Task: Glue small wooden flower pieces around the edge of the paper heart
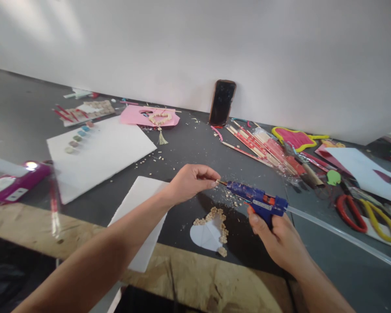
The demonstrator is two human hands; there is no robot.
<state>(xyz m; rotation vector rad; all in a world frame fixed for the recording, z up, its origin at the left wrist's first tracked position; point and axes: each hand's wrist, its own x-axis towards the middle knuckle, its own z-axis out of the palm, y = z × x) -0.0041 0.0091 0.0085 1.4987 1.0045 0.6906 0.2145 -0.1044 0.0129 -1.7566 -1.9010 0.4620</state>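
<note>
My right hand (280, 239) is wrapped around the handle of a blue hot glue gun (247, 193), which points left. A long clear glue stick (342, 237) sticks out of its back end. Thumb and fingers of my left hand (195, 180) are pinched on a small pale piece right at the gun's nozzle; the piece is too small to name surely. Below both hands lies a round white paper disc (205, 234) with fold lines. Clusters of small beige pieces (223, 228) line its top and right edge. Loose beige crumbs (233, 198) are scattered under the gun.
A white foam sheet (140, 198) lies beneath my left forearm, a larger white board (97, 152) behind it. A phone (222, 103) leans on the wall. Wooden sticks (250, 143) and red-and-yellow scissors (352, 213) are at right, a purple lamp (18, 184) at left.
</note>
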